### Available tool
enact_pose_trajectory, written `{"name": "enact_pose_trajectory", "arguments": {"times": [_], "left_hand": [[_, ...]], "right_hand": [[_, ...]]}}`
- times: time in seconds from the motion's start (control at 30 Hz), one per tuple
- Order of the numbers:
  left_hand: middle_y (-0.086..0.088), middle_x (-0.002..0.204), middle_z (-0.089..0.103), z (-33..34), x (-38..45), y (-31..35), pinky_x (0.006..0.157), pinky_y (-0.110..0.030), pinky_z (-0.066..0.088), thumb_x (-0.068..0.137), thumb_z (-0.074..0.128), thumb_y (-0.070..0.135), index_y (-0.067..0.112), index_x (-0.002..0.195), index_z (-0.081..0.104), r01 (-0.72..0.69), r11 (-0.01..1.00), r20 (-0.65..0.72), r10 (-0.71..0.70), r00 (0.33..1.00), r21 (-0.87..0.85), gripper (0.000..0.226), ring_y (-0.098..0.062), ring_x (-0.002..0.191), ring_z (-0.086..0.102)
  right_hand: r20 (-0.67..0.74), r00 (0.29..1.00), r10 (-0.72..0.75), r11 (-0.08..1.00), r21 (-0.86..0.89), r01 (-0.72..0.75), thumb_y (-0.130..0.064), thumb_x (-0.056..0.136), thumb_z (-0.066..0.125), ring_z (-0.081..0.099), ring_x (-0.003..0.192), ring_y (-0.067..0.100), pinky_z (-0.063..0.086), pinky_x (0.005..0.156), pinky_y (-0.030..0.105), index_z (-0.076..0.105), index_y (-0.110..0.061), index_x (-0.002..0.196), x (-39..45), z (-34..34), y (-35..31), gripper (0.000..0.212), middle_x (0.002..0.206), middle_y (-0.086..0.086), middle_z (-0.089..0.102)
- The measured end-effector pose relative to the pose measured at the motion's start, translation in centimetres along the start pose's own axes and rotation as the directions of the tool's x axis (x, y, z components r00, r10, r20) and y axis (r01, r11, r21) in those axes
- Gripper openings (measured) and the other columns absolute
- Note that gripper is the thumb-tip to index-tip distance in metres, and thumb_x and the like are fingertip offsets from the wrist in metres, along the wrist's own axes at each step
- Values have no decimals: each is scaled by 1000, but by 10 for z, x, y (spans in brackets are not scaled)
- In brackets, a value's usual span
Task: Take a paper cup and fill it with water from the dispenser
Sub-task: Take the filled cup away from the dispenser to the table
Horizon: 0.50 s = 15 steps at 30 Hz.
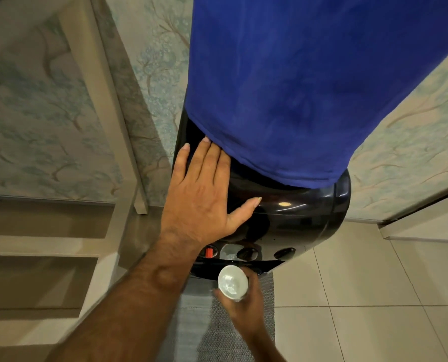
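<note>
A black water dispenser [296, 220] stands before me, its bottle wrapped in a blue cloth cover [283, 82]. My left hand [204, 194] lies flat on the dispenser's top, fingers spread, touching the cloth's lower edge. Below the front, my right hand [246, 307] grips a white paper cup [232, 283] seen from above, upright, just under and in front of the taps. A red tap [209, 252] and two dark taps [246, 253] show on the front panel. I cannot tell whether water is in the cup.
A grey woven mat [191, 322] lies on the tiled floor [361, 296] under the dispenser. Beige stair steps [40, 246] rise at the left. Patterned wallpaper [47, 113] covers the walls behind and to the right.
</note>
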<state>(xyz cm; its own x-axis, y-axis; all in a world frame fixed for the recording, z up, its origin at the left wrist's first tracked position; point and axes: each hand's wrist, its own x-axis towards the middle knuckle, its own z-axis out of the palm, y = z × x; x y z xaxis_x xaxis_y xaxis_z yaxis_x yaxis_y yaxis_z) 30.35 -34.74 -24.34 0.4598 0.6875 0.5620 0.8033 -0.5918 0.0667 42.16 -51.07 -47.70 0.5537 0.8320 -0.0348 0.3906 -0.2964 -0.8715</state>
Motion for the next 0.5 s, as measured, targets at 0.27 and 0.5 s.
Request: {"name": "enact_pose_trajectory", "arguments": {"times": [0.27, 0.5], "left_hand": [[-15, 163, 30, -22, 4, 0, 128, -53, 14, 94, 21, 80, 6, 156, 27, 18, 999, 220, -10, 975, -36, 97, -27, 155, 20], [-5, 171, 0, -49, 14, -10, 129, -41, -8, 83, 6, 85, 15, 161, -1, 15, 990, 419, 45, 907, -139, 105, -18, 157, -7]], "right_hand": [[32, 997, -76, 997, -18, 77, -32, 67, 89, 69, 97, 18, 60, 75, 24, 62, -48, 100, -30, -46, -68, 45, 110, -6, 69], [37, 963, -266, 962, 75, 263, -44, 37, 101, 72, 95, 10, 59, 81, 24, 62, -40, 113, -38, -82, -160, 86, 109, -12, 74]]}}
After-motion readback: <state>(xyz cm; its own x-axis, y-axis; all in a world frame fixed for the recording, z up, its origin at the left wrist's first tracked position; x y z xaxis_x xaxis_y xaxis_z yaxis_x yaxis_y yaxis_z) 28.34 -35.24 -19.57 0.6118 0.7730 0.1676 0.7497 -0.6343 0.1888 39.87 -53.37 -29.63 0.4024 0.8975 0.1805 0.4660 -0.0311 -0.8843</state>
